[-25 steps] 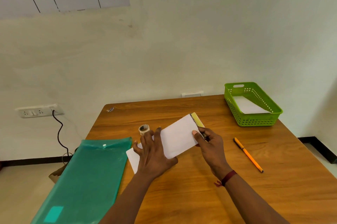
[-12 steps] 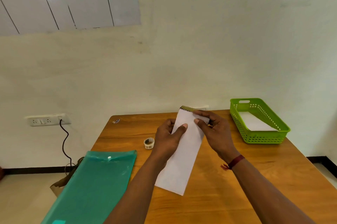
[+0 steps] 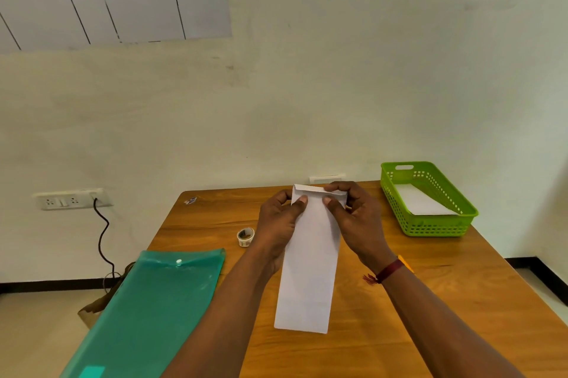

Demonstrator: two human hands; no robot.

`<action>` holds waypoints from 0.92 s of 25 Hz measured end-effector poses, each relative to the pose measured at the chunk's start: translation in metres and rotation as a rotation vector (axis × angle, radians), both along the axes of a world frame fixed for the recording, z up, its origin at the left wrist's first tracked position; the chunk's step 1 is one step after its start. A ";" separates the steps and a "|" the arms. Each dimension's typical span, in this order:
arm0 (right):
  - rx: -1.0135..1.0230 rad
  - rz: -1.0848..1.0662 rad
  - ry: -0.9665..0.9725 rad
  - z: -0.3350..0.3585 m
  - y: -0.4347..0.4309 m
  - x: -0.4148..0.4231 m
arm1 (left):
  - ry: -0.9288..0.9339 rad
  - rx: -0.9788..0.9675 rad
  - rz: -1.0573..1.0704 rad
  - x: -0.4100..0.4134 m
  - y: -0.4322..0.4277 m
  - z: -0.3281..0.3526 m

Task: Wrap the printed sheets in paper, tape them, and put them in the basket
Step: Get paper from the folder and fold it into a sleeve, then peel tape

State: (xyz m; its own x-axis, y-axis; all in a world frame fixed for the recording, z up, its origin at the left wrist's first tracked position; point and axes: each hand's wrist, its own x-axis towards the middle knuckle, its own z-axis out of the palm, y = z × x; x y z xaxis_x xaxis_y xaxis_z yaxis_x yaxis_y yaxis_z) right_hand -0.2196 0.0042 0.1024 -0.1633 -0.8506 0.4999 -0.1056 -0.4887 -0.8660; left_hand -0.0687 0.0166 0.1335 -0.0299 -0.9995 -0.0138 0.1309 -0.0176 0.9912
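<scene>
Holding the packet: both hands gripped the top end of a long white paper packet (image 3: 310, 270) above the wooden table (image 3: 430, 300); whether its lower end touched the tabletop could not be told.
Left hand (image 3: 278, 224): its thumb pressed on the packet's front near the upper left corner, and its fingers were curled behind the paper.
Right hand (image 3: 353, 221): its thumb lay on the front, and its fingers were curled over the top edge, pinching it.
Packet top: a narrow strip was folded over along the upper edge; the contents were hidden.
Basket (image 3: 436, 227): green, at the table's far right, well apart from the packet, with a white sheet (image 3: 421, 202) lying inside.
Tape roll (image 3: 245, 237): it sat on the table just left of the left hand.
Folder (image 3: 153, 310): translucent green, it lay at the table's near left, overhanging the edge.
Wall socket (image 3: 69, 199): left of the table, with a black cable (image 3: 103, 239) plugged in.
Wristband (image 3: 390, 271): dark red, on the right wrist.
</scene>
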 end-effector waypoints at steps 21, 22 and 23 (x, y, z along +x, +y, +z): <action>0.044 0.053 -0.097 0.012 0.012 0.007 | -0.007 -0.084 0.110 0.006 0.000 -0.004; 0.058 0.078 -0.115 0.012 0.013 0.006 | 0.004 -0.085 0.116 0.006 0.000 -0.005; 0.076 0.098 -0.131 0.013 0.014 0.006 | 0.013 -0.086 0.119 0.005 0.000 -0.006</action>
